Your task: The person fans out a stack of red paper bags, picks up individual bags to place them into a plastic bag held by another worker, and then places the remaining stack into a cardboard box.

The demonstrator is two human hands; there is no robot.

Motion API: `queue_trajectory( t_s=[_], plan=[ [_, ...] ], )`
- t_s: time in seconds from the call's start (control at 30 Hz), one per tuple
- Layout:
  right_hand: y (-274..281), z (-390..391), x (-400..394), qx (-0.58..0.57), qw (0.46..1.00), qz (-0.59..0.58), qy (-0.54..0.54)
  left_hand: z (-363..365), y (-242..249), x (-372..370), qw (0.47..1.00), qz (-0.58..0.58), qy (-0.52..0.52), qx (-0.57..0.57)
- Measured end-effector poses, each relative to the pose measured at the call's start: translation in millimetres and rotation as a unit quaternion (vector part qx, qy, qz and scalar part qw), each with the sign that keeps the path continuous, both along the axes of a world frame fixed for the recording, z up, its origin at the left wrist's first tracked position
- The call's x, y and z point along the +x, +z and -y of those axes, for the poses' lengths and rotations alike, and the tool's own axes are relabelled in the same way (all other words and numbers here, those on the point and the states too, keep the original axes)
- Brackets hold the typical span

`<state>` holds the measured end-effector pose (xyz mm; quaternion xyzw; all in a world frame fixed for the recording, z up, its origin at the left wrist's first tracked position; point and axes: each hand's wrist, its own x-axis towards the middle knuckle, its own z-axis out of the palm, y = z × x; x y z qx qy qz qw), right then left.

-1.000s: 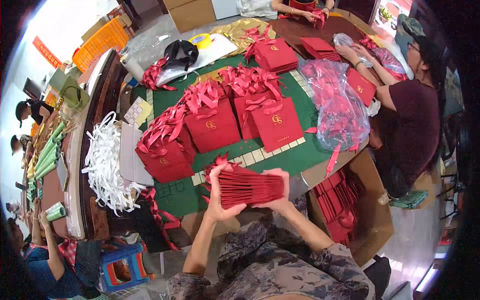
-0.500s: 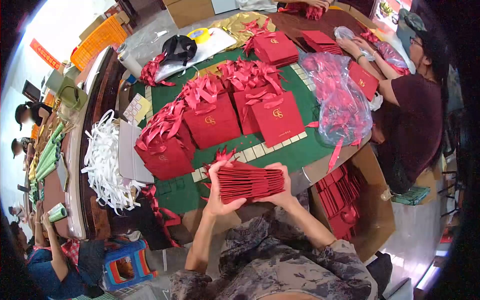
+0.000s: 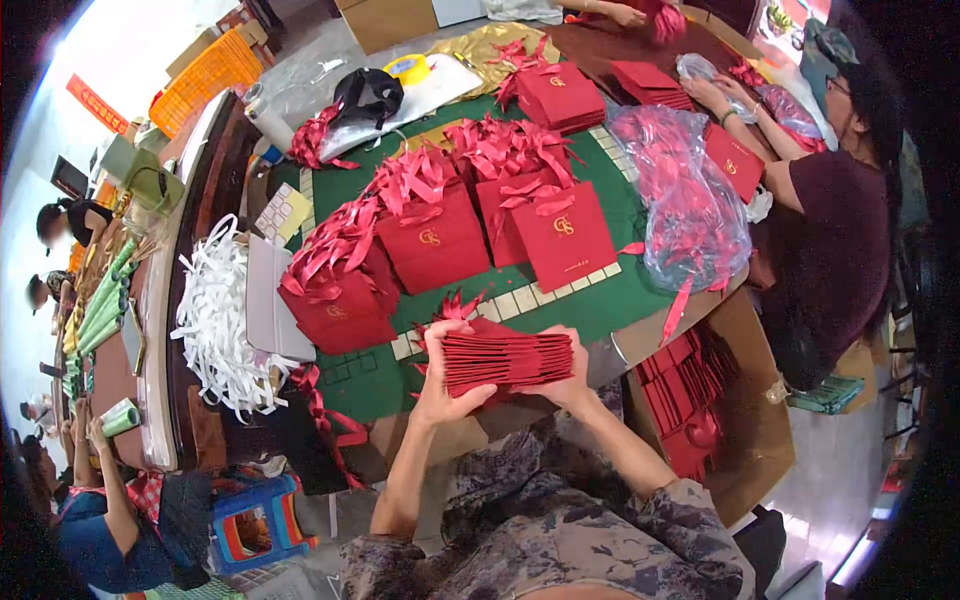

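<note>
Between my two hands is a thick stack of folded red bags (image 3: 508, 361), its layered edges facing up. My left hand (image 3: 443, 385) wraps round the stack's left end, thumb along the near side. Round the right end, my right hand (image 3: 566, 372) is closed too. Beyond them on the green mat (image 3: 400, 325), red bags with gold lettering and pink ribbons stand in groups: one at the left (image 3: 340, 312), one in the middle (image 3: 432, 240), one at the right (image 3: 565, 236). Loose pink ribbons (image 3: 458, 305) show just behind the stack.
Clear plastic with pink ribbons (image 3: 690, 210) lies at the table's right. An open cardboard box (image 3: 755, 420) holds red bags beside me. White ribbons (image 3: 225, 320) hang at the left. A co-worker (image 3: 825, 240) works at the right; another person's hand (image 3: 628, 14) shows at the far edge.
The view has shifted slightly. My hands still hold the stack in nearly the same pose. At the far edge, the other person's hands and the pink ribbons have moved.
</note>
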<state>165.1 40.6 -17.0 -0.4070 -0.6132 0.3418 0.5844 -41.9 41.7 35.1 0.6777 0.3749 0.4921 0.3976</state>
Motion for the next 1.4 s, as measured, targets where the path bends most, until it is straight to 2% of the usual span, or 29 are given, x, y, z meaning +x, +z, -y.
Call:
queue_trajectory(
  t_s=[0.07,0.13,0.27,0.33,0.37,0.4,0.47,0.53,0.57,0.6,0.63,0.67,0.73,0.8,0.83,0.9,0.93,1.07,1.13,1.17,1.2,1.23,1.27,1.3,1.33,1.4],
  plan=[
    [0,0,-2,0.009,1.0,0.007,-0.017,2,5,1,1.0,0.01,0.012,-0.008],
    [4,-2,-2,0.022,0.999,0.012,-0.037,0,16,-1,1.0,-0.028,0.013,-0.007],
    [43,-2,-1,0.066,0.997,-0.002,-0.044,3,44,-4,1.0,-0.023,0.002,-0.005],
    [52,-10,7,0.188,0.977,0.07,-0.074,9,68,4,0.978,-0.123,0.157,0.06],
    [53,-14,12,0.19,0.971,0.121,-0.076,18,77,11,0.959,-0.144,0.228,0.085],
    [58,-17,16,0.194,0.971,0.12,-0.078,28,73,16,0.959,-0.144,0.229,0.09],
    [67,-25,22,0.285,0.951,0.093,-0.076,53,55,22,0.958,0.029,0.284,0.0],
    [69,-26,28,0.314,0.938,0.123,-0.084,81,41,34,0.937,0.211,0.204,-0.187],
    [72,-26,30,0.336,0.924,0.165,-0.076,88,36,34,0.914,0.244,0.157,-0.283],
    [73,-25,30,0.357,0.909,0.206,-0.067,84,32,32,0.915,0.244,0.16,-0.279],
    [73,-24,28,0.378,0.895,0.227,-0.064,77,27,27,0.859,0.365,0.102,-0.345],
    [73,-23,27,0.38,0.895,0.225,-0.061,70,22,21,0.781,0.476,0.041,-0.402],
    [72,-16,25,0.431,0.851,0.299,-0.022,56,31,12,0.779,0.49,0.007,-0.392],
    [66,-9,23,0.456,0.834,0.31,-0.009,46,61,18,0.728,0.478,0.068,-0.487],
    [65,-4,22,0.465,0.827,0.315,0.002,45,56,17,0.747,0.475,0.021,-0.464],
    [57,7,21,0.479,0.812,0.333,0.021,43,52,17,0.734,0.471,0.012,-0.489],
    [54,13,20,0.477,0.813,0.333,0.021,43,49,17,0.72,0.468,0.002,-0.513],
    [37,34,18,0.462,0.813,0.355,0.018,53,9,13,0.717,0.45,0.024,-0.532],
    [32,42,17,0.427,0.835,0.347,0.03,59,-13,11,0.741,0.441,0.103,-0.496],
    [27,47,16,0.415,0.837,0.356,0.035,61,-9,15,0.74,0.441,0.105,-0.497],
    [24,53,17,0.414,0.838,0.355,0.035,64,-5,19,0.766,0.422,0.131,-0.468],
    [21,59,19,0.372,0.847,0.374,0.061,68,0,23,0.789,0.402,0.156,-0.438],
    [24,64,21,0.329,0.854,0.393,0.087,71,5,26,0.788,0.401,0.157,-0.44],
    [36,70,26,0.262,0.863,0.403,0.155,74,9,29,0.797,0.377,0.189,-0.432],
    [49,73,30,0.261,0.863,0.404,0.155,76,10,31,0.804,0.352,0.221,-0.425],
    [77,72,37,0.135,0.905,0.314,0.252,75,-8,25,0.824,0.338,0.21,-0.404]
  ],
)
